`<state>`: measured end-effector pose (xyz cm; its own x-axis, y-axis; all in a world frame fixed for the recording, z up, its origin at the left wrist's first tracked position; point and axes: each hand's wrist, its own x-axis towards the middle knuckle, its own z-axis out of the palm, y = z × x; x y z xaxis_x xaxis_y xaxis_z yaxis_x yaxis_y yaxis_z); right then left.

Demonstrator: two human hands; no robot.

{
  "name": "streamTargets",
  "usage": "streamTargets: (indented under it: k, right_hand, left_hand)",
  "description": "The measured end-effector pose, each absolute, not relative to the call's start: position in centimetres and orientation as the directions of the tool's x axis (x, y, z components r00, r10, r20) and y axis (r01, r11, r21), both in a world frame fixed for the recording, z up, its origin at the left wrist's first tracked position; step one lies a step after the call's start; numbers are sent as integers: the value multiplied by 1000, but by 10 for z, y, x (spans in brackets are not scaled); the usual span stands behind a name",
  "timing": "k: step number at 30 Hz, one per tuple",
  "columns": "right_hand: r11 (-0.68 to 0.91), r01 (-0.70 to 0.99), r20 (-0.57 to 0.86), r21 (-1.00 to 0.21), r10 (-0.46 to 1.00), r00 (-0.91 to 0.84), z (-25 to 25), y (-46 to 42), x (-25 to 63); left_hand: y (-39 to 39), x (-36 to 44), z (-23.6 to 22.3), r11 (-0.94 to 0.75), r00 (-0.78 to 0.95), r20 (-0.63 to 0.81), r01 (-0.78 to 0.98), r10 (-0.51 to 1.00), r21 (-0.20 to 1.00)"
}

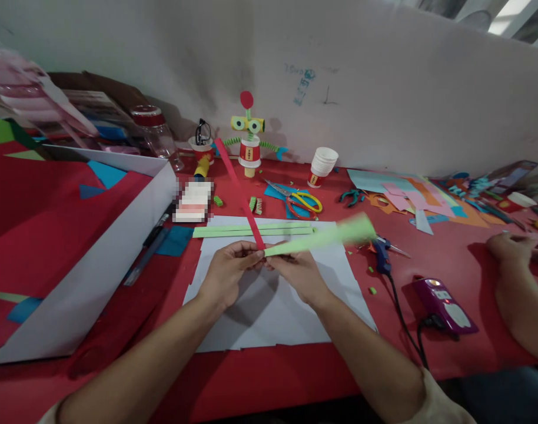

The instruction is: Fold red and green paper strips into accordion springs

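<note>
My left hand [227, 272] is closed, its thumb and fingers pinching the joined ends of a red paper strip [240, 191] and a light green paper strip [308, 240]. The red strip points up and away; the green one runs off to the right, its far end blurred by motion. Beside it, my right hand [299, 272] is closed on the same ends, its fingers partly hidden. Both hands are above white paper sheets [269, 318]. More green paper strips [246, 231] lie along the far edge of the sheets.
Scissors [302, 201], a paper-cup robot figure [250, 150] and stacked paper cups [324, 165] stand or lie behind. To the right are a glue gun [382, 256], its cord and a purple power socket [445, 306]. A white box [119, 235] is left; another person's hand [511, 247] rests far right.
</note>
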<state>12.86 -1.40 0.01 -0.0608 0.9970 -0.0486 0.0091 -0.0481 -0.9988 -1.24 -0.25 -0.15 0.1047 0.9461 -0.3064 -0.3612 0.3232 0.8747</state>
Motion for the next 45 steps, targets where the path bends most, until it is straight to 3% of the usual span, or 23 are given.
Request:
streamTargets:
  k: [13, 20, 24, 29, 34, 41, 45]
  right_hand:
    - [-217, -147, -219, -965, 976, 1, 2, -11, 126]
    - [-190, -102, -194, -976, 980, 35, 1, -10, 126]
    - [-168, -67, -170, -983, 985, 15, 2, -11, 127]
    - [-243, -89, -242, -966, 970, -16, 5, -12, 127]
    - [-191, -110, -188, -975, 982, -31, 4, -11, 127]
    - [-71, 39, -72, -997, 997, -13, 2, -11, 131]
    - [-41, 62, -43, -997, 999, -22, 6, -12, 131]
  left_hand:
    - [0, -11, -2, 386, 116, -375, -449, 920, 806]
    - [-1, -13, 1, 424, 192, -379, -464, 905, 778]
    - [-1, -14, 3, 387, 222, -323, -387, 920, 837]
    - [-2, -12, 2, 305, 132, -276, -343, 952, 889]
    - [-6, -8, -2, 257, 59, -253, -354, 966, 899]
    - [-5, -11, 6, 336, 166, -298, -304, 940, 891]
    - [-5, -12, 8, 301, 105, -283, -275, 954, 913]
